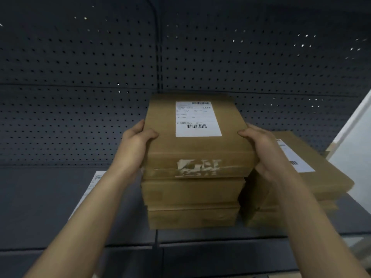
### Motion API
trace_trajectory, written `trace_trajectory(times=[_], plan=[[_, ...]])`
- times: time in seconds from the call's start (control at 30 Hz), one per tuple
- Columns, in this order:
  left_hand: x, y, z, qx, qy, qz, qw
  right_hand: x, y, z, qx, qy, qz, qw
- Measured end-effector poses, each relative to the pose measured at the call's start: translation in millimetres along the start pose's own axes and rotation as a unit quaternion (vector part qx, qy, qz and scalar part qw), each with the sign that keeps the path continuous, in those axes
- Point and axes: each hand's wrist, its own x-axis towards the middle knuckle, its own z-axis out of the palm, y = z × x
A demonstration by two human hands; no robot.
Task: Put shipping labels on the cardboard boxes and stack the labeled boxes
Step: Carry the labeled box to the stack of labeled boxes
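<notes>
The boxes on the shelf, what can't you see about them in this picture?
- Head view: the shipping label text on the top box is too blurred and small to read.
- The right hand and arm cover part of the second stack, hiding its box count.
- The left hand hides the top box's left side.
- The paper sheets are partly behind the left arm.

Stockroom or shop: dark pegboard point(80, 67) backing, metal shelf point(50, 207), 2 stacks of labelled boxes point(192, 193) on it.
</notes>
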Motion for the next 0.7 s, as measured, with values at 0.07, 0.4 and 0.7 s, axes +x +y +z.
trace_trajectory(times=[0.07, 0.4, 0.7], plan=[[2, 0, 0, 0.014, -0.003, -0.006, 1.000, 8, 3, -1, 0.001, -0.012, 0.009, 1.000], [-2, -2, -4, 0.063, 0.026, -0.038, 0.997, 11, 8, 0, 0.036, -0.054, 0.110, 0.992], [0, 0, -6, 0.083, 0.032, -0.042, 0.995, -12, -11, 13, -0.119, -0.014, 0.017, 0.993]])
